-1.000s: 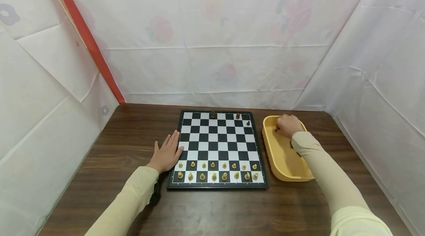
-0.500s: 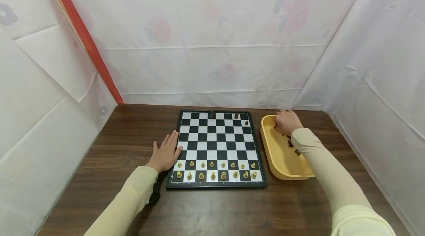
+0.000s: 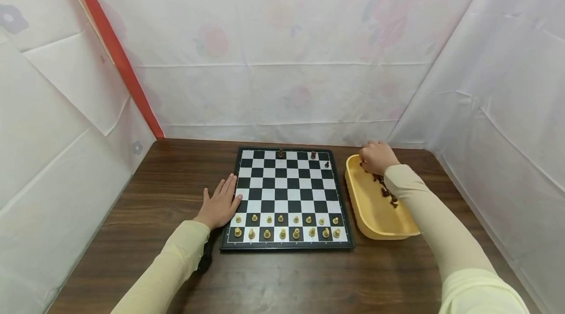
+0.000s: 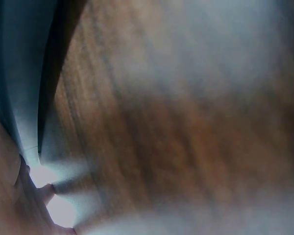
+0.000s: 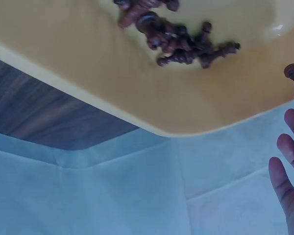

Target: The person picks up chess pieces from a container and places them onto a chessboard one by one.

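A black-and-white chessboard [image 3: 287, 191] lies on the brown table. Light pieces [image 3: 287, 225] fill its two near rows, and three dark pieces [image 3: 313, 155] stand at the far edge. My left hand [image 3: 219, 202] lies flat on the table, touching the board's left edge. My right hand [image 3: 367, 159] hovers over the far end of the yellow tray [image 3: 359, 211]. In the right wrist view it pinches a dark chess piece [image 5: 290, 72], with the other fingers [image 5: 284, 178] spread. A heap of dark pieces [image 5: 179, 41] lies in the tray [image 5: 88, 83].
White sheeting walls in the table [image 3: 282, 279] on the left, back and right, with a red strip [image 3: 115, 54] at the left corner. The left wrist view shows only blurred wood [image 4: 186, 122] and the board's dark edge [image 4: 19, 73].
My right hand has risen out of the tray and shifted toward its far left corner, carrying a dark piece. The left hand has stayed put.
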